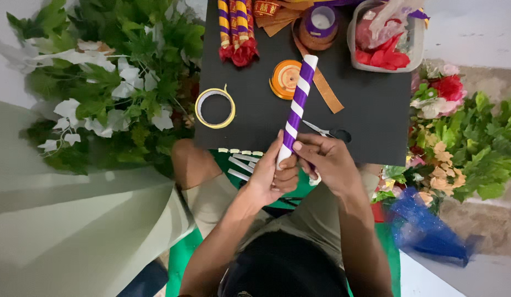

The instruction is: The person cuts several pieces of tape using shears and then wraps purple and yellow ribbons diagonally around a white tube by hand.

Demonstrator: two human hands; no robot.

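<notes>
- Nearest, the left hand (269,179) and right hand (327,162) both clench the near end of a stick (297,107) spiralled in purple and white ribbon.
- The stick slants away over a black board (371,104).
- Beyond: scissors (327,131), 2 tape rolls (215,108); bare board lies right.

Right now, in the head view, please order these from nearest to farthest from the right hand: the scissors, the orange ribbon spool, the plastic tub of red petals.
From the right hand:
1. Scissors, just above the hand on the black board.
2. Orange ribbon spool, farther up, beside the striped stick.
3. Plastic tub of red petals, at the board's far right corner.
</notes>
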